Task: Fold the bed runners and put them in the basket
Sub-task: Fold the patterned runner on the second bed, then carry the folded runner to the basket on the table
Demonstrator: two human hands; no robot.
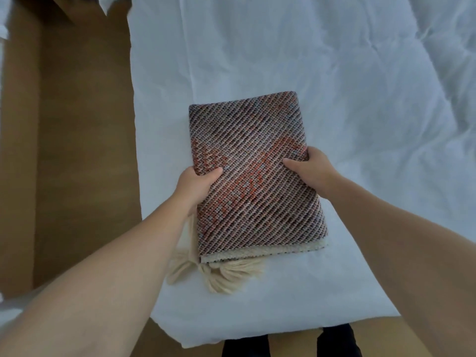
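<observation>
A folded bed runner (253, 173), woven in brown, white and orange stripes with a cream edge and cream tassels (219, 275) at its near end, lies on the white bed. My left hand (197, 184) grips its left edge, thumb on top and fingers underneath. On the opposite side my right hand (310, 166) grips the right edge the same way. No basket is in view.
The white bed sheet (334, 73) spreads wrinkled to the right and far side; its corner ends near my legs. Brown floor (77, 150) runs along the left of the bed. A white cloth edge (3, 29) shows at the far left.
</observation>
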